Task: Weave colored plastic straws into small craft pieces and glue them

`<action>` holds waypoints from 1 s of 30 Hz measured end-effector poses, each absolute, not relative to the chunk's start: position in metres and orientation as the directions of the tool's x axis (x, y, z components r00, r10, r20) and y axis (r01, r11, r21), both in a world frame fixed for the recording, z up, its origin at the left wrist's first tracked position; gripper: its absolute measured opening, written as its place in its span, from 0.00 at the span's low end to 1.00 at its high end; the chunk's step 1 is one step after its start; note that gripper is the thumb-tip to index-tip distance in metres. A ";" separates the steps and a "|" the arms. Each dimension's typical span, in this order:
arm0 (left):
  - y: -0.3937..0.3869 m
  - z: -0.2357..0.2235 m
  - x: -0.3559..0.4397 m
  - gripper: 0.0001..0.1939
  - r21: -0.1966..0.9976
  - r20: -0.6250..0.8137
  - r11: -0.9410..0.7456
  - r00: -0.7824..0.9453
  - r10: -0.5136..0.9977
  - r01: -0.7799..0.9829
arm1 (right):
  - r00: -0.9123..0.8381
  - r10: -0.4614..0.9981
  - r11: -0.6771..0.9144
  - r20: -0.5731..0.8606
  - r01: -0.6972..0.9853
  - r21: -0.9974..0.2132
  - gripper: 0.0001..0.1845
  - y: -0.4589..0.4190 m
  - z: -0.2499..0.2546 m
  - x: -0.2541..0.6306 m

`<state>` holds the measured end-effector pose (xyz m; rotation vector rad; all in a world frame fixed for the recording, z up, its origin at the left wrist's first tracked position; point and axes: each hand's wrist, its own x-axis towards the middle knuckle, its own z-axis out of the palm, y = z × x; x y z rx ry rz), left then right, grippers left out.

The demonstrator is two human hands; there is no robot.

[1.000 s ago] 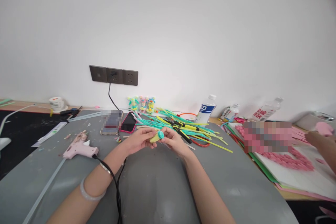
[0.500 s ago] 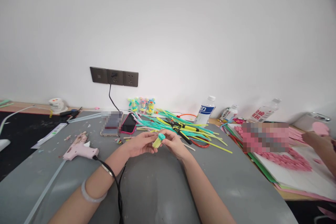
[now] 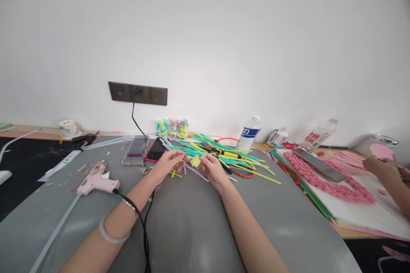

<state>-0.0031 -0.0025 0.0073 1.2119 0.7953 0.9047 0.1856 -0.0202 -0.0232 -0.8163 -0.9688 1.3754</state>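
Note:
In the head view, a small yellow and teal figure piece [image 3: 195, 161], seemingly of fuzzy pipe cleaner, is pinched between the thumb and fingers of my right hand [image 3: 214, 172]. My left hand [image 3: 169, 165] is just left of it, its fingers curved and apart, with nothing visible in them. Behind both hands spreads a pile of teal and yellow pipe cleaners [image 3: 259, 169], with black-and-yellow pliers [image 3: 229, 154] lying on it. A small yellow cross-shaped bit [image 3: 174, 174] rests on the grey mat [image 3: 192, 230] beside my left hand.
A pink glue gun [image 3: 99, 184] lies left, its black cable passing my left forearm. Small figures [image 3: 173, 128] stand by the wall near a bottle [image 3: 249, 134]. At right, another person's hand [image 3: 381, 168] holds pink paper beside a pink braided piece [image 3: 355, 194] and a phone [image 3: 320, 165].
My hands have moved apart, the left one off the yellow and teal piece. The piece stays in my right hand and has turned, showing more yellow.

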 end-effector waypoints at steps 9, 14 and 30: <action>0.002 -0.002 -0.001 0.22 0.993 0.115 -0.095 0.466 0.877 -0.066 | -0.106 0.994 -0.016 0.031 -0.420 -0.908 0.25 -0.020 -0.024 0.184; -0.003 -0.005 0.002 0.26 0.984 0.145 -0.176 0.560 0.816 0.001 | -0.100 0.995 -0.021 0.023 -0.423 -0.906 0.26 -0.021 -0.023 0.180; -0.008 -0.004 0.004 0.25 0.961 0.206 -0.272 0.520 0.829 0.053 | -0.063 0.998 -0.029 -0.003 -0.415 -0.909 0.25 -0.022 -0.027 0.169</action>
